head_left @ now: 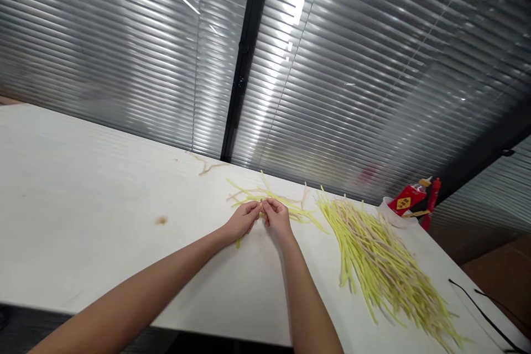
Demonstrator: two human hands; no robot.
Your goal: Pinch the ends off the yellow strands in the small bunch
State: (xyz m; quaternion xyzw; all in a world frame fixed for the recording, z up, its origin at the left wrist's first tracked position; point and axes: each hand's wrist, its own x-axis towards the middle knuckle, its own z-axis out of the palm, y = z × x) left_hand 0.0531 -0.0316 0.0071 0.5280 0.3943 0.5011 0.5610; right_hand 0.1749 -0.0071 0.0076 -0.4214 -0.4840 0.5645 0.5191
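Observation:
My left hand (243, 220) and my right hand (276, 214) meet over the white table, fingertips pinched together. Between them is a thin yellow pipe cleaner, mostly hidden by the fingers; a yellow end (238, 243) sticks out below my left hand. Just behind the hands lie several loose yellow pipe cleaners (317, 223) mixed with a few beige ones. To the right of my right hand spreads a large pile of yellow and beige pipe cleaners (385, 260). Farther back on the left rests a bent, branched beige piece (205, 166).
At the table's back right corner a white bowl (390, 214) holds a red bottle (409, 199) with a yellow cap. Thin black glasses arms (483, 310) lie near the right edge. A brown stain (161, 220) marks the table (95, 193). Blinds (124, 55) hang behind it.

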